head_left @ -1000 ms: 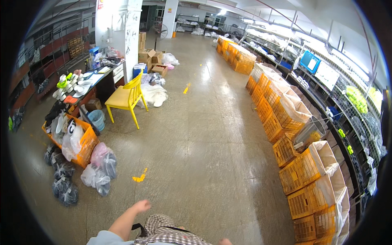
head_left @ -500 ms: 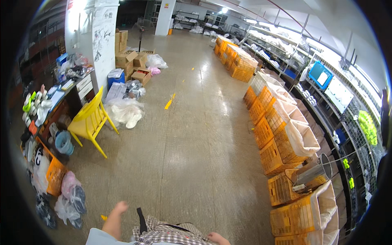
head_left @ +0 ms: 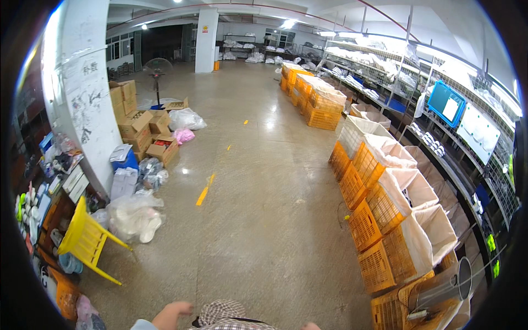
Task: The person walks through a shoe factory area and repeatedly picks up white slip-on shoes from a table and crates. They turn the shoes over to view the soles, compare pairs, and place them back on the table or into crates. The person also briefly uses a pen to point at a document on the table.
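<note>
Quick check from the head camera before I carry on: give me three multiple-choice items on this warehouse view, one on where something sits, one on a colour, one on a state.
1. Where is the yellow chair?
A. On the person's left, by the white pillar
B. On the right, among the crates
C. Far back, beside the fan

2. What colour are the crates lined with white bags along the right side?
A. Blue
B. Orange
C. Green

3. How does the left hand appear?
A. Gripping a crate
B. Holding a bag
C. Empty, raised at the lower edge

Answers:
1 A, the chair stands tilted at the left next to the pillar and a cluttered desk.
2 B, the whole row shows orange lattice walls.
3 C, nothing is seen in the hand, which sits beside the checked cloth.
</note>
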